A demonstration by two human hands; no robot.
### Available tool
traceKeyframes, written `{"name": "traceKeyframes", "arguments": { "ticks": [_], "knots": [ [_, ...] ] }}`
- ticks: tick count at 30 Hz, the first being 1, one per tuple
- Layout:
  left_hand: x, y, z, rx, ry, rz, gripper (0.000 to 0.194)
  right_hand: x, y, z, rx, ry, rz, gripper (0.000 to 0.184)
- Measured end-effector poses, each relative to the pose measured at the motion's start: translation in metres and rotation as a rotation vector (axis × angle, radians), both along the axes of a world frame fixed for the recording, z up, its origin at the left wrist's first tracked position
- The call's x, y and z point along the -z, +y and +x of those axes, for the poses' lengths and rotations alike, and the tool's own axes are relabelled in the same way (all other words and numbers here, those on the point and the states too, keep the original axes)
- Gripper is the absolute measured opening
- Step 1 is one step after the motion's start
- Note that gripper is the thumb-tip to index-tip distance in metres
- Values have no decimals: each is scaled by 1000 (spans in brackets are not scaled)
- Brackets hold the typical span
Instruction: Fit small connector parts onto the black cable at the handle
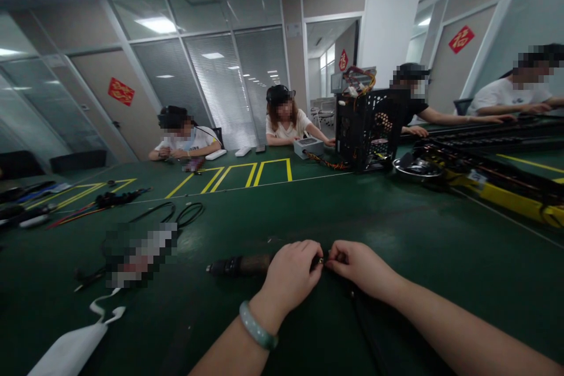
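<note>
My left hand (pixel 291 275), with a pale green bangle (pixel 258 326) on its wrist, is closed around the rear of a dark cylindrical tool (pixel 251 265). The tool lies sideways low over the green table, its narrow metal tip pointing left; it looks like an electric screwdriver. A small shiny metal bit (pixel 321 260) shows by my left fingertips. Just right of it, my right hand (pixel 359 267) pinches something too small to make out. Beneath my right forearm, a thin black rod or cord (pixel 363 326) runs toward the table's near edge.
Several people sit around the green table (pixel 211 329). A black computer case (pixel 365 129) stands beyond my hands, beside a grey power supply (pixel 308 147) and a metal bowl (pixel 418 169). Cables (pixel 189 215) and a white strapped item (pixel 68 349) lie left; long black parts (pixel 502 167) lie right.
</note>
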State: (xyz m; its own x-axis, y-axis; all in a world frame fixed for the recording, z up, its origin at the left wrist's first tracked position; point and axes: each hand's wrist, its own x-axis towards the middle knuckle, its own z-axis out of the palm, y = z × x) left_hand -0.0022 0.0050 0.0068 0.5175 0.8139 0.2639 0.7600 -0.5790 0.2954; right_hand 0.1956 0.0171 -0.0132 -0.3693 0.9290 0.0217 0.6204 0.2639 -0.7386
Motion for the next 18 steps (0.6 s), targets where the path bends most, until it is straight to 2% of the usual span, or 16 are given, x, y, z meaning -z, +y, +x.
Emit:
{"name": "traceKeyframes", "arguments": {
  "ticks": [9,18],
  "knots": [
    [1,3,1,-26,30,0,13,2,5,-1,7,-26,46,7],
    [2,2,0,-11,12,23,12,-6,-1,-2,-1,-58,18,7]
  ]
}}
